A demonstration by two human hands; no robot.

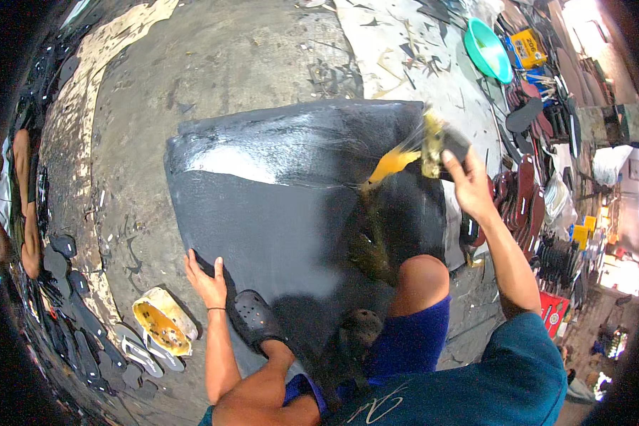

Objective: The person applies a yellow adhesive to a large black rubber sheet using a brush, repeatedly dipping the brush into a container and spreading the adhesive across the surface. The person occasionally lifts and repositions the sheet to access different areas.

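Note:
A large black sheet (241,220) lies on the floor in front of me. A glossy wet band runs across its far part, and a streak of yellow glue (392,165) hangs in strings over its right side. My right hand (468,181) grips a dark block (456,144) whose left face is thick with yellowish glue; its exact kind is not plain. Near the sheet's left edge my left hand (207,284) rests flat with fingers spread, holding nothing. My black clog (254,318) stands on the sheet beside it.
A cut-open tub (165,323) with yellow glue inside sits at the left, by pale sandals (142,353). A teal basin (488,51) stands at the far right. Several soles (524,192) are piled along the right, and dark scraps lie about the floor.

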